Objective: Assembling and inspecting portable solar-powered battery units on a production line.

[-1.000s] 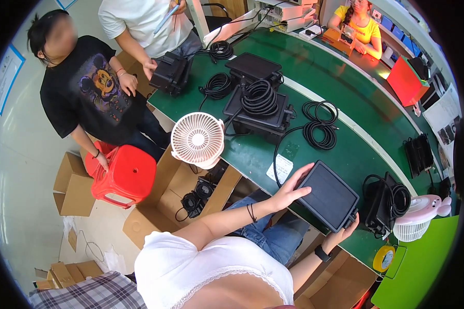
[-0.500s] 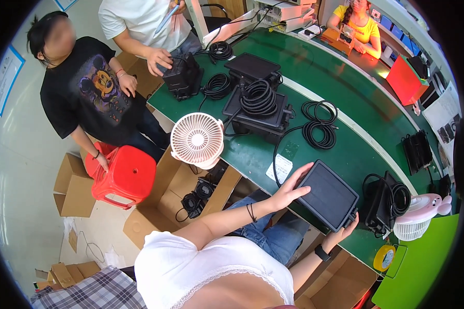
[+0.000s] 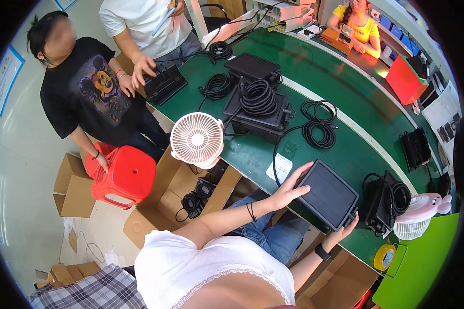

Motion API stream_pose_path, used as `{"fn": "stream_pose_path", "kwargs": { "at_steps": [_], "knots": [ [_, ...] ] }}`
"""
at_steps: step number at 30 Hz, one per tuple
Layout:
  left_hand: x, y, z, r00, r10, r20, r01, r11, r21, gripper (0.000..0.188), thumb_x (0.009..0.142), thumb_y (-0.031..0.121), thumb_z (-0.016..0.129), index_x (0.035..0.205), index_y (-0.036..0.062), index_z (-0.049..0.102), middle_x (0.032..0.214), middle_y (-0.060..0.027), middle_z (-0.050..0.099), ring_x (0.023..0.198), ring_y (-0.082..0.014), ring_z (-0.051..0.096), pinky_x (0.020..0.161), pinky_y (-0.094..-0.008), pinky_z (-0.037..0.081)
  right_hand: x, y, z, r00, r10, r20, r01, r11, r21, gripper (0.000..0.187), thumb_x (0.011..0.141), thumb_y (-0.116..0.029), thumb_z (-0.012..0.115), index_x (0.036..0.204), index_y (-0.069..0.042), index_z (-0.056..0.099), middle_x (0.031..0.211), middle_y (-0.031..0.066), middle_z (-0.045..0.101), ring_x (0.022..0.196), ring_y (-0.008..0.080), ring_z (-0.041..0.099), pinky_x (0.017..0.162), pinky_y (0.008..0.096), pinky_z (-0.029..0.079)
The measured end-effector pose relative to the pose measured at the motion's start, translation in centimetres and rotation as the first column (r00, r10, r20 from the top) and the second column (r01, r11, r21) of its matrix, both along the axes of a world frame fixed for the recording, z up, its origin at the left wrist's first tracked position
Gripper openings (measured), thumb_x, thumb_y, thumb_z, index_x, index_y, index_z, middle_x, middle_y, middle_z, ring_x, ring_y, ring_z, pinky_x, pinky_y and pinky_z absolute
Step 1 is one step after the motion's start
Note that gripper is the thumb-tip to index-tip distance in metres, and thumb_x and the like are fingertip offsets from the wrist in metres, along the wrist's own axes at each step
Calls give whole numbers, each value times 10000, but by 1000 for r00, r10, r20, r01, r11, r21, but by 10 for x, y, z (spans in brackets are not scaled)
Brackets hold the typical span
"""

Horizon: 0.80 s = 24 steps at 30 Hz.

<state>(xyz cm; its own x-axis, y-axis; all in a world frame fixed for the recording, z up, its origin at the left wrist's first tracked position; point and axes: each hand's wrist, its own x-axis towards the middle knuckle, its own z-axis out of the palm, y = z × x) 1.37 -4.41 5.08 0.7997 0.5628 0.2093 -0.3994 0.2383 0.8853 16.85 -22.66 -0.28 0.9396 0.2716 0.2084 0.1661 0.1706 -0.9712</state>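
A flat black rectangular device (image 3: pixel 328 194) with a raised rim is held tilted over the near edge of the green workbench (image 3: pixel 221 193). My left hand (image 3: pixel 290 191) grips its left edge, thumb on the face and fingers behind. Around its lower right corner, beside a small black bracket, closes my right hand (image 3: pixel 344 230). Past the left hand runs a black cable, which lies in loops (image 3: pixel 318 125) further back on the bench; its end near the device is hidden.
Stacked black devices (image 3: pixel 258 110) with coiled cables stand mid-bench. A white fan (image 3: pixel 197 139) is at the left edge. Right of me are another cabled device (image 3: pixel 379 203), a pink fan (image 3: pixel 415 221) and yellow tape (image 3: pixel 384 257). Co-workers stand at left, near a red stool (image 3: pixel 129 172) and an open carton (image 3: pixel 165 198).
At the far left, the co-worker in white has tipped a black device over toward the bench edge, and that person's hand has shifted left. My hands and the device in them stay put.
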Motion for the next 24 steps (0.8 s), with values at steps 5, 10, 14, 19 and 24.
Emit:
{"fn": "stream_pose_path", "kwargs": {
  "at_steps": [5, 10, 14, 19, 24],
  "knots": [
    [0, -1, 1, 1000, -4, 14, 4, 1000, -5, 681, 909, 76, 539, 1489, 31, 184, 1517, -138, 249, 1415, -235, 231, 1147, -352, 189, 2, -2, -5, 1000, 11, 28, -11, 1000, -12, 472, 859, -14, 543, 1322, -38, 455, 1260, 80, 522, 1131, 190, 500, 1018, 333, 370],
    [-1, -1, 2, 1000, -7, 7, 7, 1000, -9, 685, 908, 75, 540, 1490, 30, 181, 1518, -137, 249, 1412, -231, 235, 1147, -348, 189, 2, -3, -5, 1000, 8, 20, -8, 1000, -16, 477, 862, -14, 544, 1329, -41, 452, 1259, 80, 524, 1128, 190, 502, 1017, 332, 370],
    [0, 0, 1, 1000, 3, -4, -3, 1000, 7, 685, 908, 78, 541, 1490, 30, 181, 1517, -136, 250, 1411, -230, 236, 1146, -348, 189, 2, -3, -5, 1000, 7, 16, -7, 1000, -7, 476, 858, -8, 539, 1325, -43, 454, 1255, 78, 528, 1129, 191, 502, 1019, 333, 370],
    [0, 0, 0, 1000, 2, 3, -2, 1000, 1, 687, 907, 80, 543, 1489, 30, 183, 1516, -137, 251, 1411, -231, 234, 1147, -350, 186, 2, -2, -5, 1000, 18, 1, -18, 1000, 18, 470, 858, -8, 537, 1320, -40, 456, 1253, 77, 529, 1128, 191, 501, 1018, 333, 370],
    [0, 0, -1, 1000, -1, 7, 1, 1000, 1, 688, 907, 79, 543, 1490, 31, 181, 1517, -138, 248, 1412, -233, 233, 1147, -350, 187, 0, -2, -3, 1000, 4, 4, -4, 1000, -6, 463, 869, -17, 534, 1324, -34, 452, 1268, 76, 519, 1137, 192, 497, 1022, 332, 368]
  ]
}}
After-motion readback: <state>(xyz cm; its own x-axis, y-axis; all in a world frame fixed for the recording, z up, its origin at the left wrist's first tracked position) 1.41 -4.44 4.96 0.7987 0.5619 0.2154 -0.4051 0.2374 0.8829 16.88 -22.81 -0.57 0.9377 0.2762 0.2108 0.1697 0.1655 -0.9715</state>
